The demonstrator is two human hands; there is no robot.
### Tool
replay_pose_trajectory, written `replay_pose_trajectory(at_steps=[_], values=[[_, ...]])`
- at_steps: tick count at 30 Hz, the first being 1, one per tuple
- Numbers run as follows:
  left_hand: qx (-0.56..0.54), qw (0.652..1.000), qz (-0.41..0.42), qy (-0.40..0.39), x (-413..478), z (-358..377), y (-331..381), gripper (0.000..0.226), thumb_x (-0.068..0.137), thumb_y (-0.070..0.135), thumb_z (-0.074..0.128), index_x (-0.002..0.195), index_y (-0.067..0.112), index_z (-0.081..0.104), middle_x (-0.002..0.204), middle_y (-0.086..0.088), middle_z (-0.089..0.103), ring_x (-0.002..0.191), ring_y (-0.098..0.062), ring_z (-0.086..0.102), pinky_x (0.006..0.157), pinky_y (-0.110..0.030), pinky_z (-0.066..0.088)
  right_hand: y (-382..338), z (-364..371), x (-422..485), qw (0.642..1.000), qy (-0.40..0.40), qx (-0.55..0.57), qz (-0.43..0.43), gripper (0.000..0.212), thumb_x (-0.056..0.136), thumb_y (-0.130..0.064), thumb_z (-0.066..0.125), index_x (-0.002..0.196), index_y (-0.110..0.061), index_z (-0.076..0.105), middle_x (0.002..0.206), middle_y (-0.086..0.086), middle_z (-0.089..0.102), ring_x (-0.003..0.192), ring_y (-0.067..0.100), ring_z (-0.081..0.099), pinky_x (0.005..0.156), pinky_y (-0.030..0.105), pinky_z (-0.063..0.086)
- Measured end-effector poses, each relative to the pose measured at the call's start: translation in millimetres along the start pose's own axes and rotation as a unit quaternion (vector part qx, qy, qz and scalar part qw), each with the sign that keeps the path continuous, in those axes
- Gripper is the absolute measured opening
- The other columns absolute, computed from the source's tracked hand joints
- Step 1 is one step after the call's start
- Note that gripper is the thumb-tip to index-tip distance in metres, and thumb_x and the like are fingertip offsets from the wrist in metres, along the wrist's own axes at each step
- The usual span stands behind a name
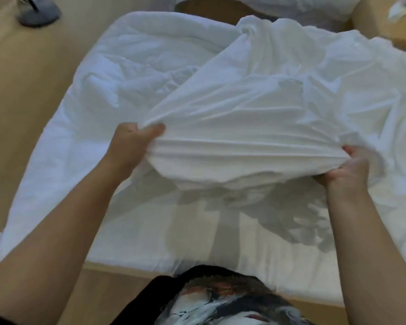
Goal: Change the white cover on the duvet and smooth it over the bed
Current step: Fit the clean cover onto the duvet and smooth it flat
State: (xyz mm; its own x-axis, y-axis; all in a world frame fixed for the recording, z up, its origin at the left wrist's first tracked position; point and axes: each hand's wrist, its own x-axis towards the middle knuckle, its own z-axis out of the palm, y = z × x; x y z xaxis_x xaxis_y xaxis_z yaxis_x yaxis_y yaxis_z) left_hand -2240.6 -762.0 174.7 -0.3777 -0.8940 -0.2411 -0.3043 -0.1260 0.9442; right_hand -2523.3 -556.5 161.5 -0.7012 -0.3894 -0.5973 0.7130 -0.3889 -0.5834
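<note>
- Here, the white cover (pixel 244 127) is bunched up in the middle of the scene, its near edge gathered into folds and pulled taut between both hands, lifted off the bed (pixel 220 245).
- From that stretched edge the cover runs away to the far right, where it lies in loose, crumpled heaps and rises to a twisted peak near the far end of the bed.
- The left hand (pixel 131 141) grips the left end of the gathered edge, fingers curled round the cloth and thumb pressed on top.
- The right hand (pixel 347 170) grips the right end, fingers curled under the folds, with more cloth spilling past it to the right.
- Both bare forearms reach forward from the near edge, spread wide apart, the left one slanting in from the near left.
- The duvet (pixel 127 66) lies rumpled on the left half of the bed, partly under the cover, and its left side hangs over the bed's left edge.
- Beneath the hands the near part of the bed shows flat white sheet with the cover's shadow on it.
- Tan floor (pixel 21 90) lies open along the left side and at the near end, where the person's patterned shirt (pixel 220 301) shows.
- A pillow (pixel 291 8) sits at the far end.
</note>
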Motion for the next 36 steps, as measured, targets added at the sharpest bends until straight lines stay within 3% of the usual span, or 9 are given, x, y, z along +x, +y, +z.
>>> replay_pose_trajectory(at_steps=[4, 10, 14, 17, 19, 25, 31, 34, 36], values=[[0.012, 0.996, -0.049, 0.067, 9, 15, -16, 0.024, 0.087, 0.021, 0.065, 0.069, 0.007, 0.059, 0.074, -0.009, 0.057, 0.067, -0.017, 0.052, 0.062, -0.029, 0.038, 15, -20, 7, 0.997, 0.041, -0.061, -0.002, 0.028, 0.092, -0.023, 0.039, 0.104, -0.015, 0.063, 0.101, 0.008, 0.069, 0.096, 0.027, 0.065, 0.086, 0.037, 0.053], [0.051, 0.991, -0.093, -0.08, 3, 83, -36, 0.035, 0.094, 0.033, 0.054, 0.091, 0.001, 0.067, 0.091, -0.014, 0.066, 0.084, -0.026, 0.063, 0.076, -0.035, 0.049, 69, -34, -4, 0.972, 0.095, -0.207, 0.05, 0.028, 0.091, -0.034, 0.058, 0.109, -0.013, 0.059, 0.103, 0.006, 0.068, 0.083, 0.02, 0.066, 0.083, 0.04, 0.052], [0.013, 0.983, -0.098, -0.157, 0, 99, -47, 0.034, 0.099, 0.033, 0.044, 0.077, 0.017, 0.064, 0.07, 0.008, 0.067, 0.062, -0.005, 0.065, 0.053, -0.015, 0.046, 122, -41, -48, 0.893, 0.105, -0.413, -0.149, 0.061, 0.081, -0.028, 0.071, 0.133, -0.017, 0.04, 0.122, -0.004, 0.05, 0.11, 0.012, 0.05, 0.098, 0.027, 0.038], [-0.056, 0.974, -0.101, -0.195, -1, 100, -54, 0.024, 0.099, 0.022, 0.042, 0.087, 0.023, 0.064, 0.07, 0.017, 0.069, 0.067, 0.0, 0.065, 0.054, -0.008, 0.046, 149, -41, -65, 0.839, -0.001, -0.498, -0.218, 0.021, 0.081, -0.018, 0.068, 0.089, -0.02, 0.049, 0.085, -0.005, 0.054, 0.074, 0.002, 0.052, 0.072, 0.009, 0.04], [-0.094, 0.967, -0.102, -0.213, -2, 95, -65, 0.026, 0.088, 0.007, 0.045, 0.1, 0.021, 0.063, 0.083, 0.014, 0.071, 0.077, -0.005, 0.066, 0.062, -0.014, 0.05, 157, -42, -61, 0.786, -0.083, -0.575, -0.214, 0.02, 0.083, -0.01, 0.063, 0.076, -0.021, 0.048, 0.074, -0.007, 0.053, 0.067, -0.001, 0.05, 0.065, 0.009, 0.037], [0.047, 0.968, -0.142, -0.199, -15, 94, -146, 0.045, 0.081, 0.001, 0.053, 0.123, 0.017, 0.053, 0.115, -0.001, 0.061, 0.112, -0.025, 0.057, 0.084, -0.031, 0.049, 164, -43, -38, 0.643, -0.131, -0.719, -0.228, 0.04, 0.081, 0.002, 0.054, 0.119, -0.007, 0.057, 0.122, 0.008, 0.056, 0.118, 0.021, 0.046, 0.105, 0.023, 0.027], [0.398, 0.884, -0.094, -0.228, -2, 110, -184, 0.061, 0.092, 0.047, 0.047, 0.143, 0.017, 0.033, 0.144, -0.006, 0.039, 0.127, -0.03, 0.042, 0.1, -0.044, 0.038, 157, -40, -34, 0.403, -0.267, -0.774, -0.41, 0.035, 0.074, 0.009, 0.041, 0.097, 0.005, 0.068, 0.097, 0.017, 0.068, 0.092, 0.034, 0.066, 0.088, 0.039, 0.053], [0.224, 0.946, -0.109, -0.206, -2, 107, -178, 0.043, 0.093, 0.042, 0.048, 0.129, 0.018, 0.054, 0.13, -0.008, 0.056, 0.116, -0.029, 0.053, 0.093, -0.035, 0.043, 165, -39, -23, 0.293, -0.317, -0.791, -0.433, 0.041, 0.068, 0.015, 0.048, 0.106, 0.009, 0.064, 0.111, 0.026, 0.063, 0.104, 0.043, 0.061, 0.09, 0.051, 0.049], [0.031, 0.978, -0.159, -0.131, -6, 99, -166, 0.026, 0.088, 0.039, 0.056, 0.105, 0.023, 0.066, 0.109, -0.003, 0.068, 0.104, -0.025, 0.062, 0.086, -0.035, 0.05, 171, -34, -10, 0.229, -0.281, -0.856, -0.37, 0.057, 0.074, 0.013, 0.056, 0.13, 0.009, 0.047, 0.138, 0.03, 0.043, 0.13, 0.046, 0.039, 0.11, 0.051, 0.025]])
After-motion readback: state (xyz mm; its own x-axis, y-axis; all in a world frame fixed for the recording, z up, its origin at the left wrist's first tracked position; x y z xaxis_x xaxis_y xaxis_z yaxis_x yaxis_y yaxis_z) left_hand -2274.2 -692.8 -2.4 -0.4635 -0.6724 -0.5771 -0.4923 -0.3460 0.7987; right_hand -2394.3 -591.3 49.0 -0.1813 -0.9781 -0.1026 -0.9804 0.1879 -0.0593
